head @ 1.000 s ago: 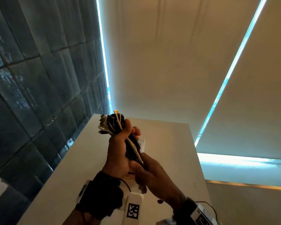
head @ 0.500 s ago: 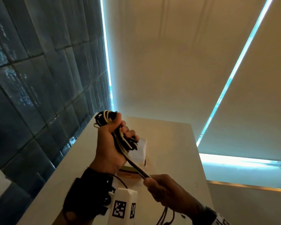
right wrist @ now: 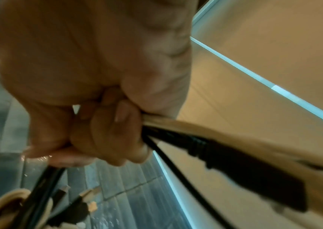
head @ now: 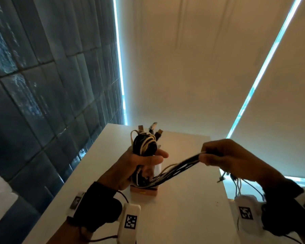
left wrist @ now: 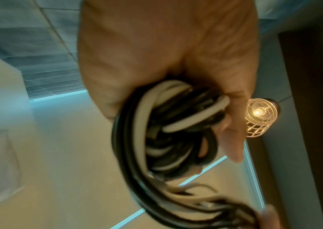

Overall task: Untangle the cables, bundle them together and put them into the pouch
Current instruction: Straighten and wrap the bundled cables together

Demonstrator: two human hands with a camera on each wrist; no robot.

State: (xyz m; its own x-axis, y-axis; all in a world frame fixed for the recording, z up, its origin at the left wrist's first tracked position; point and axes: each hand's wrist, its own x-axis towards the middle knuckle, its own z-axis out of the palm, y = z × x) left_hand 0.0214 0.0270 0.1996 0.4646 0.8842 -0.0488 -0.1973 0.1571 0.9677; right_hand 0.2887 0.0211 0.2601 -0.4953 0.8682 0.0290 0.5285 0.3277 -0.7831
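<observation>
My left hand [head: 141, 162] grips a coiled bundle of black and white cables [head: 144, 146] upright above the white table, with USB plugs [head: 149, 130] sticking out of its top. In the left wrist view the coil [left wrist: 168, 131] sits between palm and curled fingers. From the bundle's lower end loose cable strands [head: 180, 169] stretch right to my right hand [head: 224, 158], which pinches them in a fist; their free ends [head: 225, 176] dangle below it. The right wrist view has the fingers [right wrist: 113, 133] curled round the black and white strands [right wrist: 205, 145]. Under my left hand a tan pouch [head: 143, 191] lies on the table.
The white table [head: 183, 217] runs forward to a beige blind, with its right edge near my right wrist. A dark tiled wall [head: 42, 103] stands close along the table's left side. A white object [head: 158, 168] shows behind my left hand.
My right hand has swung from low near my body up and out to the right, drawing the loose strands taut. My left hand turned the bundle so the plugs point up.
</observation>
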